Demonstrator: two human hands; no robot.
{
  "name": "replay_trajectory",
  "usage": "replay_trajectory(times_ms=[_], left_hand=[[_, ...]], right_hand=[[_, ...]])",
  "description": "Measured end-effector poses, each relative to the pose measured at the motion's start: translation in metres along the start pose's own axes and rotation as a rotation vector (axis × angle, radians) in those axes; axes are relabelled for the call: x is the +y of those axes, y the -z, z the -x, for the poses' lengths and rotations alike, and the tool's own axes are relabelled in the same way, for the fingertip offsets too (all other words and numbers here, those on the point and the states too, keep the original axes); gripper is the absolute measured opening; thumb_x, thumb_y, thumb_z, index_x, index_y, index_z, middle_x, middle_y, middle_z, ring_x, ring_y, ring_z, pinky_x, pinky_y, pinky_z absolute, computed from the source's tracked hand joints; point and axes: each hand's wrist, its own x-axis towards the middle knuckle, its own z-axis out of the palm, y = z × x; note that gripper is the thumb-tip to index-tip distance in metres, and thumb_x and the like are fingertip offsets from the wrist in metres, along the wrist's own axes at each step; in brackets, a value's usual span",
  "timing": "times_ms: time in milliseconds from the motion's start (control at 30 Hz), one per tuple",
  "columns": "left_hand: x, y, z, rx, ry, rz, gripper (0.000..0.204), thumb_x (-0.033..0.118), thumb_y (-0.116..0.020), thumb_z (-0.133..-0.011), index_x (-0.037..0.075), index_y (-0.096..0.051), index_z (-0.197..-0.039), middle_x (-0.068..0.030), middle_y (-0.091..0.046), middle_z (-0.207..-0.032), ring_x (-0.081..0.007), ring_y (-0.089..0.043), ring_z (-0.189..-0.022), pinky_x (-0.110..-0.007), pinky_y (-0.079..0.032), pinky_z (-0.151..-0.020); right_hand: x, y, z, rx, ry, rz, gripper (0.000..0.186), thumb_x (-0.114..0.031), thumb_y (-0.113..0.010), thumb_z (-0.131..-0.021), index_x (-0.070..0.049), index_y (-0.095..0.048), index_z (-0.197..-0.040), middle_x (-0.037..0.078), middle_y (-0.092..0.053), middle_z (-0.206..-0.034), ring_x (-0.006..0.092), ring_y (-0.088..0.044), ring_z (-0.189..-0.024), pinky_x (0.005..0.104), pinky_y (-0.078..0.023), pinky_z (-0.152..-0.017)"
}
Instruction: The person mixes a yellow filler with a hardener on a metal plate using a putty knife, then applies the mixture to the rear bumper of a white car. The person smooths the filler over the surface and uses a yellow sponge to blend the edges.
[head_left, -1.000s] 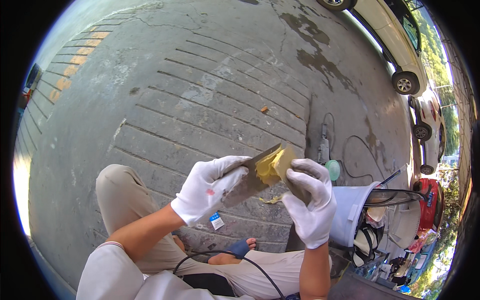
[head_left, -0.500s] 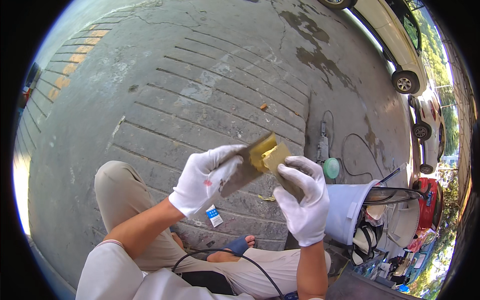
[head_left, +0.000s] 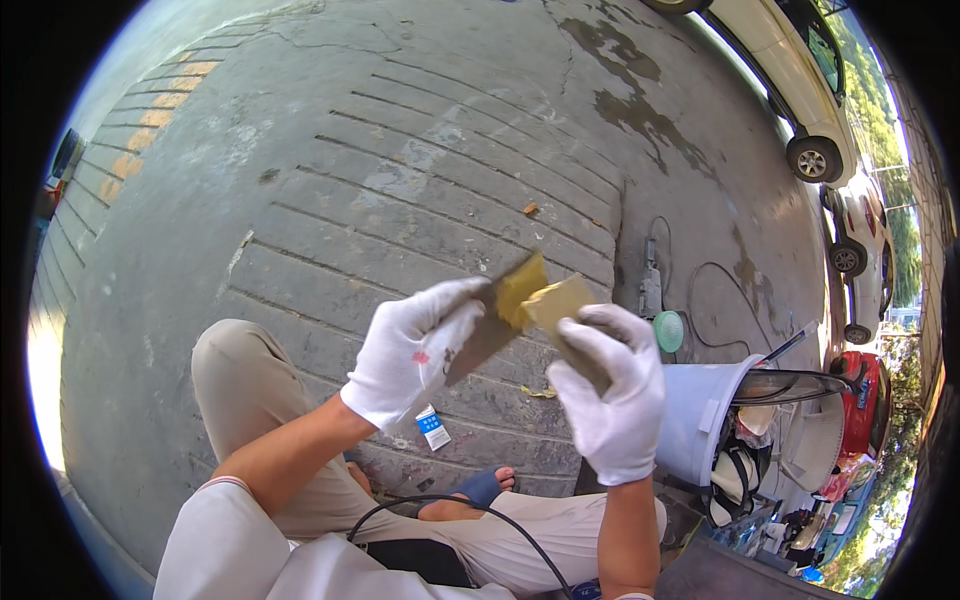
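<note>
My left hand (head_left: 410, 352), in a white glove with a red stain, grips a flat putty scraper (head_left: 480, 344) tilted up to the right. Yellow putty (head_left: 515, 291) coats the far end of its blade. Facing it, my gloved right hand (head_left: 615, 395) has its fingers closed round a second flat scraper (head_left: 568, 308), which carries yellow putty along its left edge. The two blades come close together at the putty; whether they touch I cannot tell. Both are held above the floor, in front of my knees.
A pale bucket (head_left: 690, 415) with things in it stands right of my right hand. Beyond it lie a corded power tool (head_left: 651, 285) and a green disc (head_left: 668, 331). A blue-and-white packet (head_left: 433, 428) rests on the grooved concrete. Parked cars (head_left: 785, 80) line the right side.
The right scraper has turned and drawn slightly right, showing more of its blade face. The left scraper's blade has tipped a little more upright. Both hands keep their hold.
</note>
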Motion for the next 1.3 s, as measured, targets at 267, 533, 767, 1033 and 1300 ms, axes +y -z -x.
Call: replay_trajectory(times_ms=[267, 533, 767, 1033, 1300], left_hand=[[0.004, 0.008, 0.008, -0.024, -0.246, -0.1, 0.031, -0.001, -0.067, -0.103, 0.0, -0.072, -0.133, -0.0018, -0.077, -0.103, -0.0056, -0.068, -0.089, -0.024, -0.056, -0.079], [0.008, 0.006, 0.004, -0.008, -0.111, -0.049, 0.034, 0.004, -0.07, -0.104, -0.003, -0.069, -0.137, -0.0073, -0.078, -0.11, -0.0082, -0.067, -0.096, -0.024, -0.056, -0.083], [0.015, 0.014, 0.009, -0.026, -0.064, 0.219, 0.03, 0.001, -0.069, -0.103, -0.003, -0.072, -0.133, -0.0031, -0.076, -0.113, -0.0072, -0.067, -0.101, -0.023, -0.054, -0.092], [0.012, 0.004, 0.008, 0.12, -0.118, 0.131, 0.029, 0.006, -0.068, -0.105, -0.005, -0.071, -0.132, -0.0043, -0.075, -0.115, -0.0096, -0.066, -0.102, -0.024, -0.052, -0.094], [0.015, 0.009, 0.014, -0.004, -0.085, 0.17, 0.032, 0.004, -0.07, -0.103, -0.002, -0.072, -0.135, -0.0065, -0.076, -0.119, -0.0105, -0.067, -0.108, -0.027, -0.053, -0.098]], right_hand=[[-0.002, 0.007, -0.009, 0.193, 0.042, 0.119, 0.041, 0.003, -0.084, -0.079, -0.005, -0.077, -0.119, 0.014, -0.062, -0.128, 0.0297, -0.066, -0.115, 0.0387, -0.056, -0.098], [-0.008, 0.004, 0.002, 0.023, 0.03, 0.022, 0.042, -0.004, -0.087, -0.076, -0.009, -0.078, -0.117, 0.015, -0.066, -0.122, 0.0338, -0.066, -0.117, 0.0435, -0.055, -0.098], [0.001, 0.006, -0.014, 0.086, 0.046, 0.046, 0.045, 0.005, -0.081, -0.08, -0.006, -0.074, -0.124, 0.013, -0.062, -0.128, 0.0279, -0.065, -0.117, 0.038, -0.055, -0.099], [-0.003, 0.008, -0.01, -0.109, 0.113, 0.098, 0.045, -0.002, -0.082, -0.077, -0.009, -0.076, -0.121, 0.013, -0.066, -0.126, 0.03, -0.067, -0.113, 0.0399, -0.054, -0.101], [-0.004, 0.015, -0.011, 0.019, -0.013, 0.036, 0.044, 0.005, -0.079, -0.082, -0.004, -0.073, -0.124, 0.013, -0.061, -0.132, 0.0261, -0.063, -0.123, 0.0378, -0.053, -0.106]])
